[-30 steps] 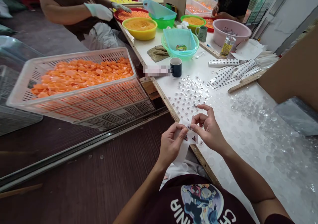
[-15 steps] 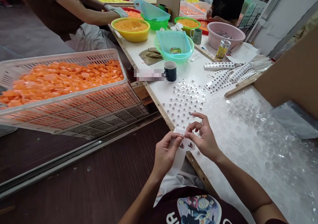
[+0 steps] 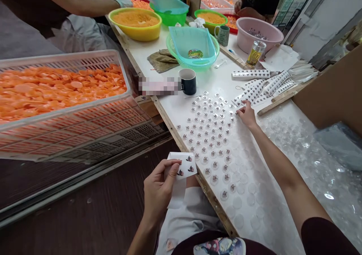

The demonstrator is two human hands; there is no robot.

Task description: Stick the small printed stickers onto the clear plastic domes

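Note:
My left hand (image 3: pixel 158 189) is closed on a white sticker strip (image 3: pixel 181 172) that carries a few small dark stickers, held just off the table's near edge. My right hand (image 3: pixel 246 114) is stretched out over the white table (image 3: pixel 169 64), fingers pinched together and pressing down at the right side of a patch of clear round domes (image 3: pixel 210 130), several of which have small pictures under them. What the fingertips pinch is too small to see. More clear domes without pictures (image 3: pixel 296 142) lie spread to the right.
A slotted crate of orange discs (image 3: pixel 59 93) stands left of the table. A dark mug (image 3: pixel 188 81), teal baskets (image 3: pixel 192 46), coloured bowls (image 3: pixel 135 23), a pink basin (image 3: pixel 258 34), rolled sticker strips (image 3: pixel 263 83) and a cardboard box (image 3: pixel 333 89) sit further back. Two other people work at the far end.
My right hand left the sticker strip and reached forward to the right side of the dome patch. My left hand kept the strip and dropped slightly. The view tilted down and left.

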